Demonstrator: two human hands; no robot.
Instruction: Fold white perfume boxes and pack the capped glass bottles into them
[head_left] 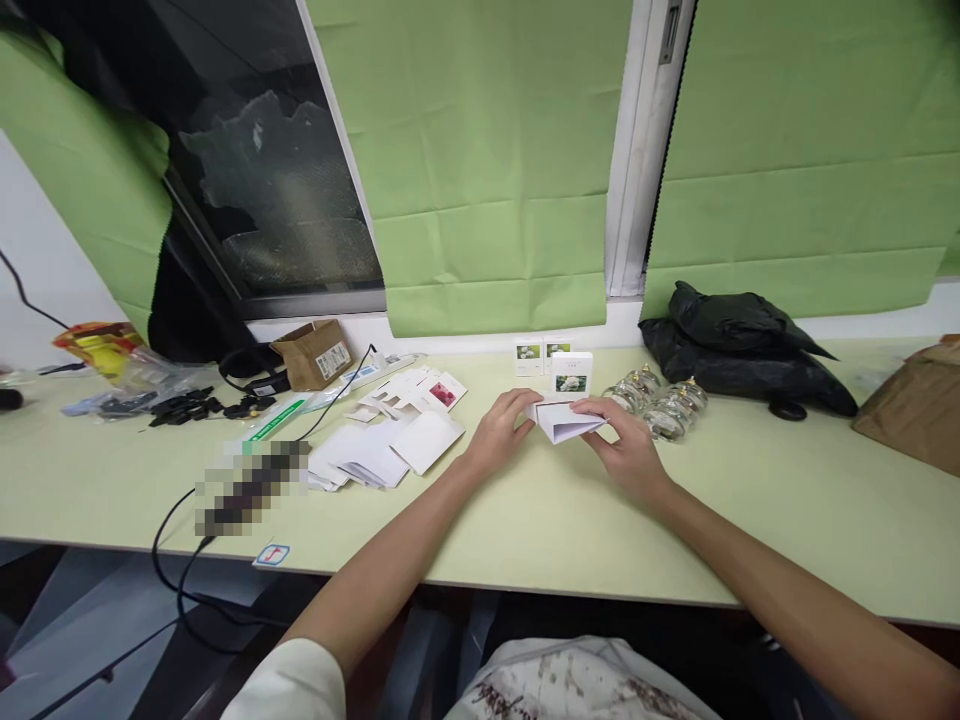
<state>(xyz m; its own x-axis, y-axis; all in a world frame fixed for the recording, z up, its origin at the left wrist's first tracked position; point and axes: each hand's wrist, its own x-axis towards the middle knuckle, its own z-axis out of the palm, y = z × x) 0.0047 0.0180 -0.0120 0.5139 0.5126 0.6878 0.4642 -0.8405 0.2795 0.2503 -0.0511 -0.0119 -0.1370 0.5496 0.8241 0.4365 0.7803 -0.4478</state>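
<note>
My left hand [501, 428] and right hand [628, 447] each keep a closed grip on the white folded carton [564, 420], one at each end, low over the tabletop [525, 520]. Just beyond my grip stand small white boxes [571, 373] with flower pictures — the print too small to read. To its right lie clear glass jars [664, 402]; what is inside them I cannot tell. To its left — flat white cards [390, 445].

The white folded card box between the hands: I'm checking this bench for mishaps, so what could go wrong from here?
The right hand works on the white folded card box close to the small clear glass jars; a nudge might roll them. The left hand could scatter the nearby flat white card blanks.
</note>
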